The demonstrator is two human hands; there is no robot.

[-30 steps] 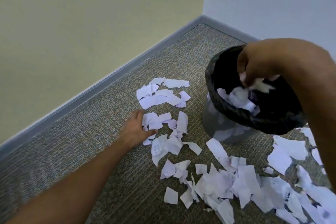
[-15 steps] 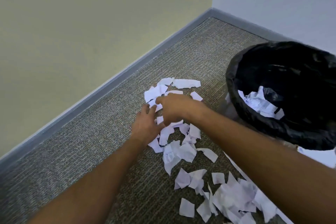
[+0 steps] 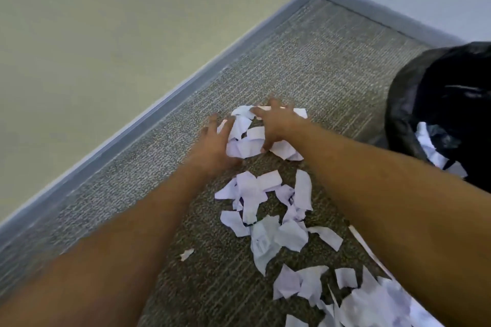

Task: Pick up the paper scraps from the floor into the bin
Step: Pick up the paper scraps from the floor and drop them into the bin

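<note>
My left hand and right hand, fingers spread, press scraps together near the floor's corner; bin partly filled, many remain.

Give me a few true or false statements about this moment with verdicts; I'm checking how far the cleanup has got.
1. Both hands are down at the farthest cluster of paper scraps on the carpet. True: the left hand and right hand flank it with spread fingers.
2. The bin holds no paper yet. False: white scraps lie inside its black liner.
3. The floor is nearly cleared. False: many scraps remain on the carpet nearer the person.
4. The bin stands to the right of the hands. True.
5. The right hand is over the bin. False: it is down on the scraps on the carpet.
</note>
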